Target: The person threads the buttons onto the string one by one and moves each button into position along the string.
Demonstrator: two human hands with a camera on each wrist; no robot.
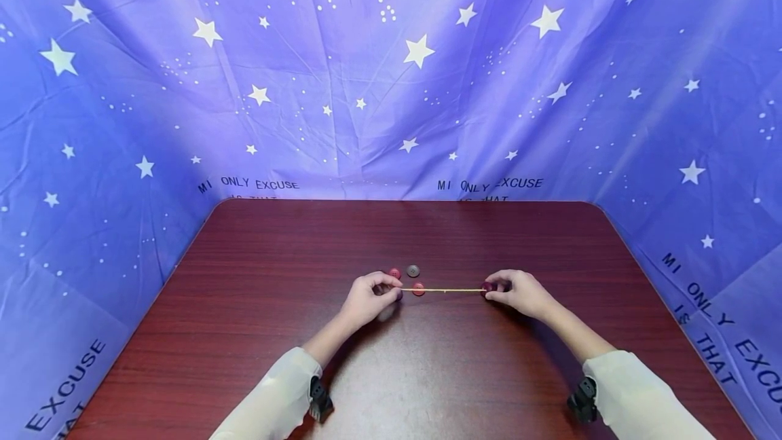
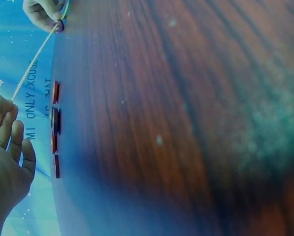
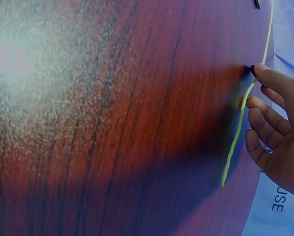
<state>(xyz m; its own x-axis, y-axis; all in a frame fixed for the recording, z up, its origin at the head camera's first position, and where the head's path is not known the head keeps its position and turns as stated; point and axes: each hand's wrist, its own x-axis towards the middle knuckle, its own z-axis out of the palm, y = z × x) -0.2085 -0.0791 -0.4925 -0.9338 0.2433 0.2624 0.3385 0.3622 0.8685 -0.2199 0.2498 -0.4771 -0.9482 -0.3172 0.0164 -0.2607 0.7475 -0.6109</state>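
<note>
Nearest: two cream fabric sleeves [image 1: 269, 392], each with a black wrist device [image 1: 320, 399]. Beyond, over the reddish-brown wood-grain desk [image 1: 263, 243], the left hand [image 1: 368, 299] pinches a thin yellow string [image 1: 455, 290] between thumb and forefinger, other fingers loosely bent. The string runs taut to the right hand [image 1: 519, 292], which pinches a dark red round button [image 1: 487, 286] at the string; a loose tail hangs past it. Threading cannot be confirmed. A red round button [image 1: 418, 289] lies behind the string; slightly farther, a grey-brown round button [image 1: 413, 270]. Farthest: a blue-purple star-printed fabric backdrop [image 1: 366, 39].
</note>
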